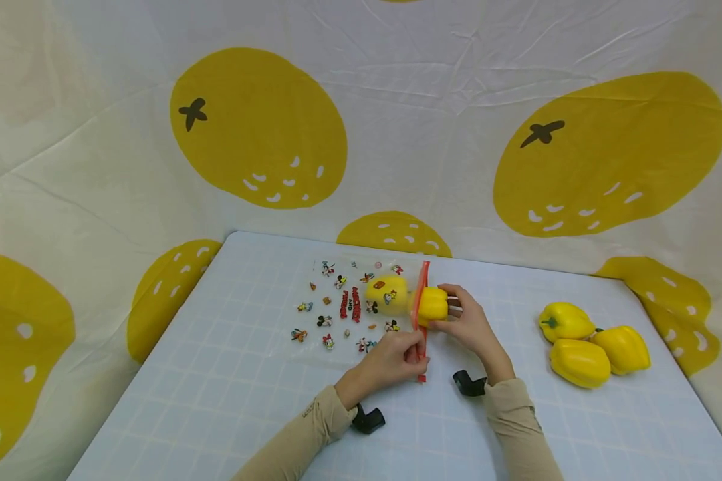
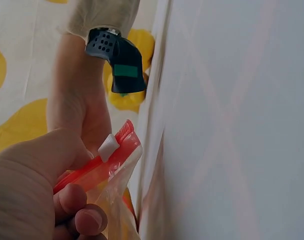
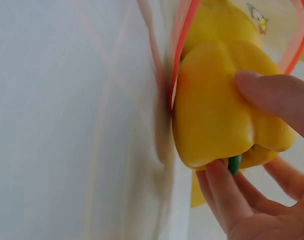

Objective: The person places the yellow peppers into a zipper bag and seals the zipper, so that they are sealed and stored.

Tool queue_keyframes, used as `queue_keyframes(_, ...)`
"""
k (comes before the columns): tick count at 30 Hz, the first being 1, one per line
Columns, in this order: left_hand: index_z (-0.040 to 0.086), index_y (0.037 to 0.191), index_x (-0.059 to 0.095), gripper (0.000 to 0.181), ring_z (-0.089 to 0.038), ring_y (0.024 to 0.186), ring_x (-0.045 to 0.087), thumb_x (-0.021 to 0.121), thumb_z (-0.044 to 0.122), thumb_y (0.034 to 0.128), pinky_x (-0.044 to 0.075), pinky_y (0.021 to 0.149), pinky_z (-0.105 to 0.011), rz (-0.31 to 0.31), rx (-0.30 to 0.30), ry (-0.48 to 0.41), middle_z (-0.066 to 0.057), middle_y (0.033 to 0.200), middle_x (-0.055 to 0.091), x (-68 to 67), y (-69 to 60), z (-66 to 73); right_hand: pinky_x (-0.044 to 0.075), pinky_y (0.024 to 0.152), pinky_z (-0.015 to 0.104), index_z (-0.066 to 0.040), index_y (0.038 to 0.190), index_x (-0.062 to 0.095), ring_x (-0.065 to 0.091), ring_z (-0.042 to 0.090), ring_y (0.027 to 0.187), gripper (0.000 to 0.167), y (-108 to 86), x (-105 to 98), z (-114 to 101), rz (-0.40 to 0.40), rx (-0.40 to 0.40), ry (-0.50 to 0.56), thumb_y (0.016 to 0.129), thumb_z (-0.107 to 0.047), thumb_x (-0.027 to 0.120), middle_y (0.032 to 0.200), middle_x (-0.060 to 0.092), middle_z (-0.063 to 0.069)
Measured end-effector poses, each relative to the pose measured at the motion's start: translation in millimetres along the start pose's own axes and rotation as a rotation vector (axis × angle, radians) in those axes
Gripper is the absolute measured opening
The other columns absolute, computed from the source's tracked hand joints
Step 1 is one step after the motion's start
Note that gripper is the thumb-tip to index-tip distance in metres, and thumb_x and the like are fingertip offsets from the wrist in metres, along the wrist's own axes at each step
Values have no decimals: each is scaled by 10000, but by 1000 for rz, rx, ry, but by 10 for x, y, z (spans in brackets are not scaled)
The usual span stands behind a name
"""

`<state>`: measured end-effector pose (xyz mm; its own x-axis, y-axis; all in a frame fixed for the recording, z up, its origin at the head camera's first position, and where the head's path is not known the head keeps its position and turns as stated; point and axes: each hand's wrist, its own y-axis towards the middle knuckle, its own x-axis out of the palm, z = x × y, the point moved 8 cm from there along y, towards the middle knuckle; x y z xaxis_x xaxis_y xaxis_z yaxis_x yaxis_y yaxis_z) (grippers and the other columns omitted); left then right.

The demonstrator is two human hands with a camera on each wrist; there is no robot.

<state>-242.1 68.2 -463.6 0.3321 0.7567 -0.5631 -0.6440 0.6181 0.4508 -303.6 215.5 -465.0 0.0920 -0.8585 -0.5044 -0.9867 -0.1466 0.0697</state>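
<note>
A clear zip bag [image 1: 313, 321] printed with small cartoon figures lies flat on the table, its red rim [image 1: 422, 334] facing right. One yellow bell pepper [image 1: 391, 294] is inside it. A second yellow bell pepper [image 3: 217, 105] sits partly in the bag's mouth, its green stem pointing outward. My right hand [image 1: 466, 321] grips this pepper, thumb on one side and fingers at the stem end. Near the rim's front end, my left hand [image 1: 391, 361] pinches the red edge. A white slider [image 2: 109, 148] shows there in the left wrist view.
Three more yellow bell peppers [image 1: 580, 363] are grouped at the right side of the table [image 1: 216, 374]. Black wrist-worn cameras [image 1: 369, 421] hang by both sleeves. A white cloth [image 1: 409, 133] with yellow fruit prints stands behind the table's back edge.
</note>
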Motion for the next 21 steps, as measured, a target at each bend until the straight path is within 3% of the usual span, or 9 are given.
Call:
queue_keyframes(4,84,817,552,189,-15,594,427,732,33,845,353,540,-111,12,9,1,16,672,511,2,-7,-9,455,1007,439,-9,1342,368,500,397,1261,723,-9,11,65,10,67,148,786,-59,827,1370,433,198)
queue_keyframes(9,92,810,546,196,-14,602,425,730,31,839,351,543,-109,14,16,14,22,676,506,-4,-8,-3,528,871,336,-9,1197,489,610,334,1038,550,-23,-22,106,47,108,93,799,-165,836,1209,550,189)
queue_keyframes(15,107,807,541,200,-8,612,418,726,38,839,351,548,-113,10,26,34,36,681,489,-9,-10,7,517,745,243,-3,1098,564,637,238,856,449,-22,10,104,67,73,84,784,-154,847,1064,622,189)
queue_keyframes(21,115,799,549,194,-5,602,408,723,37,837,326,545,-110,-16,27,33,38,662,484,17,-7,3,524,803,205,14,1143,632,647,315,956,383,2,71,62,59,-13,164,827,-116,806,1154,583,194)
